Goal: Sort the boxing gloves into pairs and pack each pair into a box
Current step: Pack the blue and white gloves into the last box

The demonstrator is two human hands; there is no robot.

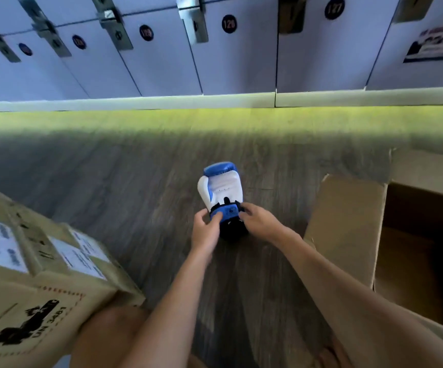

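A blue and white boxing glove (221, 185) lies on the wooden floor in the middle of the view, its padded end pointing away from me and its blue and black cuff toward me. My left hand (205, 231) grips the cuff from the left. My right hand (258, 221) grips the same cuff from the right. An open cardboard box (347, 229) stands to the right, its flap raised beside my right forearm. Something white shows inside it at the frame's right edge; I cannot tell what it is.
A closed cardboard box (37, 277) with white labels sits at the lower left, next to my knee. A row of numbered white lockers (231, 49) lines the far wall above a pale plinth. Wooden floor (109, 187) stretches between the boxes.
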